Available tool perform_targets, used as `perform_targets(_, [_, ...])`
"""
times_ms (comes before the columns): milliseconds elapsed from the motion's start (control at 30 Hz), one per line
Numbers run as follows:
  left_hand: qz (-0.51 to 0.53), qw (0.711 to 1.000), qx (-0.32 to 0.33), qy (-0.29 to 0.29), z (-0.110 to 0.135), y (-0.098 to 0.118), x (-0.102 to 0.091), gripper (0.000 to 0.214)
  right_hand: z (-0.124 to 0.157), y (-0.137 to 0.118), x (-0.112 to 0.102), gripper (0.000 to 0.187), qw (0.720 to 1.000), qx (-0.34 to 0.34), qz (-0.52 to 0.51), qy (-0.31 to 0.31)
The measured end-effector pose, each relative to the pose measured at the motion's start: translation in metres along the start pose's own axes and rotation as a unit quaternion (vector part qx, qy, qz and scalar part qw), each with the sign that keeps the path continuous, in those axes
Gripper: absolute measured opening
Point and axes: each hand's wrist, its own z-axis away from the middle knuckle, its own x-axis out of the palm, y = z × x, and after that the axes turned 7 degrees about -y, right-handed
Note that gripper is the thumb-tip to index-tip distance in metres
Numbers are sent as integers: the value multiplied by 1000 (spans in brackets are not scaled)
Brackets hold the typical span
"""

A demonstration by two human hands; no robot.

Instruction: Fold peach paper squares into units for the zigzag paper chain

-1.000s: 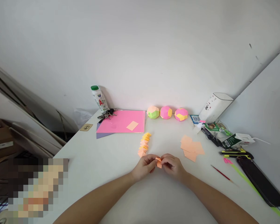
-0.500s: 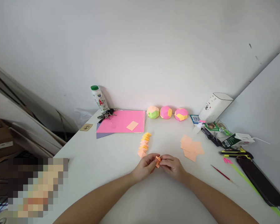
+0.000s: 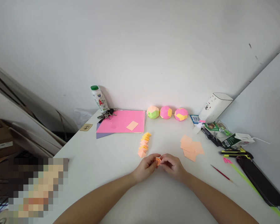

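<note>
My left hand [image 3: 146,168] and my right hand [image 3: 172,166] meet over the white table [image 3: 95,161], and both pinch one small folded piece of orange paper [image 3: 158,161] between their fingertips. Just beyond my left hand lies a row of several folded orange and yellow paper units [image 3: 144,143]. Several flat peach paper squares [image 3: 191,147] lie beyond my right hand.
At the back stand three paper balls [image 3: 166,112], a pink sheet on a notebook [image 3: 121,122], keys [image 3: 106,114] and a green-capped bottle [image 3: 98,98]. On the right are a white box [image 3: 216,107], a yellow-black cutter [image 3: 235,153], a red stick [image 3: 221,175] and a black phone [image 3: 259,182].
The paper piece has grown smaller and more tightly folded between my fingertips, and my hands have drawn slightly closer together. Nothing else on the table has moved.
</note>
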Motion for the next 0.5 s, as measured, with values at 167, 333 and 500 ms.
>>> perform_targets(167, [-50,998,17,-17,1,0,-2,36,-1,-2,-1,25,989,122,-79,-12])
perform_targets(333, [-64,997,44,-21,2,0,-1,36,-6,-7,-5,22,986,148,-68,-44])
perform_targets(500, [-69,996,57,-26,4,1,-1,37,-8,-9,-6,22,992,101,-41,-56])
